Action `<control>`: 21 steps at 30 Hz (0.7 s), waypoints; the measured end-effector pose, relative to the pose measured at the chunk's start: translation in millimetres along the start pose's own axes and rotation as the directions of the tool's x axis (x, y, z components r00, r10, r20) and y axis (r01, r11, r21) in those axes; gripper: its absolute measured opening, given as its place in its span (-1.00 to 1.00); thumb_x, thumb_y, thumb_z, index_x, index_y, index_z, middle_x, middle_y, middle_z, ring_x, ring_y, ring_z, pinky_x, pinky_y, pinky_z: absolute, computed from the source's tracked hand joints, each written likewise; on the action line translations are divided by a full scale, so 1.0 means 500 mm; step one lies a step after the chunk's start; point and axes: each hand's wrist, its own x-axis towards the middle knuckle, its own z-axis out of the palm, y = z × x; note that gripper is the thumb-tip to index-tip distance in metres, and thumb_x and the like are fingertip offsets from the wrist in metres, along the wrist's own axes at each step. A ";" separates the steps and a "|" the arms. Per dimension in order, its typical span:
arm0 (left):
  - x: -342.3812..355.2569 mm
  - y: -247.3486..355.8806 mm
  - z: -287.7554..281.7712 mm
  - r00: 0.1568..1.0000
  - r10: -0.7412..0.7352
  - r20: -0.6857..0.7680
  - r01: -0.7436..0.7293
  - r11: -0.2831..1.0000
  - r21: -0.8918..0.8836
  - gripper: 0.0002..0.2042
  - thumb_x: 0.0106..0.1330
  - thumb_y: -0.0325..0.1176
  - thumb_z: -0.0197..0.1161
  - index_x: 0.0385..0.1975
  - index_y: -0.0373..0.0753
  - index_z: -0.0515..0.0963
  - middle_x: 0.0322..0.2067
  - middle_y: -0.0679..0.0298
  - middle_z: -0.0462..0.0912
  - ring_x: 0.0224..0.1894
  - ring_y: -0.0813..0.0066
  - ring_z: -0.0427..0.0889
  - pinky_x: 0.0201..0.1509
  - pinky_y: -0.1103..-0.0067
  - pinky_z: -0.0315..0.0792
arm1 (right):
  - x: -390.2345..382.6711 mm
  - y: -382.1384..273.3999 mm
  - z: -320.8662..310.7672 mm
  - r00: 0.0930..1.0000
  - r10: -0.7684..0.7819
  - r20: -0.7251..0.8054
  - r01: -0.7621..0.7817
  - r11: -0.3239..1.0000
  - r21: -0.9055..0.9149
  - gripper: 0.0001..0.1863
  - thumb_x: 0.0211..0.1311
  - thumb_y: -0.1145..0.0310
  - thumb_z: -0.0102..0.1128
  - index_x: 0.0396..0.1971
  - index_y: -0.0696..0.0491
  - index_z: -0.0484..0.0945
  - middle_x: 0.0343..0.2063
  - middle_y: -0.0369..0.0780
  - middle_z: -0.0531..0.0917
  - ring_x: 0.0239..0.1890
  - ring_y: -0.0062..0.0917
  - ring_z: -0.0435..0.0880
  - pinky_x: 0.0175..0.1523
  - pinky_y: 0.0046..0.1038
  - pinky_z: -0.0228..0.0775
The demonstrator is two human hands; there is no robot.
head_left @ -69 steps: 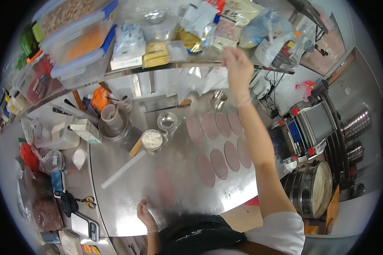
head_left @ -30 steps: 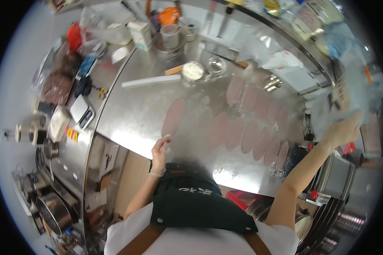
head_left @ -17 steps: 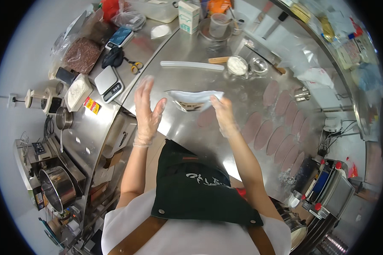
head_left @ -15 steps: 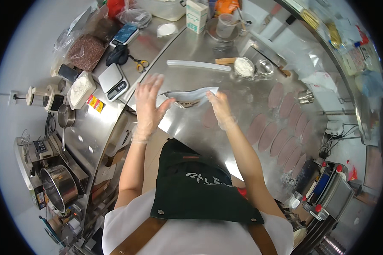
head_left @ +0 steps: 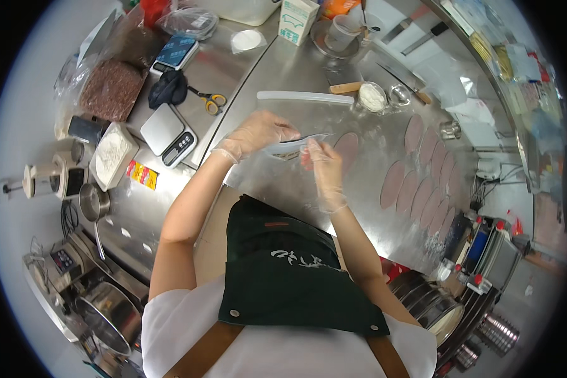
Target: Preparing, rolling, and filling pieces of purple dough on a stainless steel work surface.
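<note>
Both my hands wear clear plastic gloves and meet at a small pale pouch with dark print, held up over the steel table. My left hand reaches across its left end, fingers closed at the top edge. On the right side, my right hand pinches the pouch with its thumb and fingers. The mouth of the pouch looks slightly parted; its contents cannot be seen. Just beyond my right hand, one flat pinkish-brown dough oval lies on the steel.
Several dough ovals lie to the right. A white rod and a bowl of white powder are beyond my hands. To the left are a digital scale, scissors, a flour tub and a small saucepan.
My left hand, earlier spread beside the pouch, has moved right and closed on its upper edge. The right hand has come slightly lower. The whole view has shifted a little.
</note>
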 end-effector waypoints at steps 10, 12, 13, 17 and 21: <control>0.043 0.004 -0.003 0.975 -0.003 0.222 0.005 1.000 -0.008 -0.73 0.24 -0.27 0.25 -0.26 -0.39 0.66 -0.39 0.05 0.71 -0.34 0.42 0.61 -0.14 0.52 0.46 | 0.012 0.003 0.030 0.990 0.132 -0.040 -0.131 0.990 0.045 -0.65 0.26 0.10 0.25 -0.49 0.12 0.61 -0.61 -0.30 0.62 -0.62 -0.69 0.55 -0.53 -0.62 0.31; 0.036 0.027 0.003 0.983 -0.012 0.181 -0.015 0.989 0.149 -0.74 0.25 -0.30 0.22 -0.26 -0.38 0.66 -0.39 0.02 0.69 -0.35 0.37 0.60 -0.15 0.51 0.45 | 0.006 -0.003 0.030 0.984 0.174 -0.048 -0.171 0.983 0.069 -0.63 0.25 0.08 0.24 -0.50 0.12 0.60 -0.61 -0.29 0.62 -0.62 -0.68 0.55 -0.53 -0.62 0.31; 0.031 0.035 0.005 0.990 -0.016 0.137 -0.025 0.954 0.298 -0.76 0.26 -0.32 0.20 -0.25 -0.38 0.65 -0.40 0.00 0.68 -0.36 0.33 0.60 -0.16 0.49 0.45 | 0.003 -0.007 0.029 0.975 0.218 -0.053 -0.213 0.973 0.088 -0.62 0.24 0.07 0.24 -0.52 0.12 0.59 -0.61 -0.29 0.62 -0.62 -0.68 0.55 -0.54 -0.62 0.31; 0.018 0.010 0.019 0.986 0.057 0.159 -0.084 0.982 0.170 -0.78 0.27 -0.33 0.19 -0.26 -0.35 0.65 -0.40 -0.02 0.65 -0.37 0.24 0.58 -0.18 0.45 0.43 | 0.006 -0.018 0.033 0.984 0.176 -0.009 -0.176 0.984 0.024 -0.60 0.25 0.05 0.22 -0.51 0.12 0.59 -0.60 -0.27 0.63 -0.64 -0.66 0.55 -0.54 -0.61 0.32; 0.023 -0.016 0.022 0.993 0.014 0.118 -0.025 0.996 0.090 -0.78 0.25 -0.30 0.22 -0.27 -0.33 0.65 -0.39 0.01 0.65 -0.36 0.20 0.59 -0.19 0.44 0.43 | 0.016 -0.013 0.031 0.983 0.180 0.043 -0.181 0.983 0.020 -0.61 0.25 0.05 0.22 -0.50 0.12 0.59 -0.60 -0.25 0.63 -0.63 -0.64 0.57 -0.54 -0.59 0.31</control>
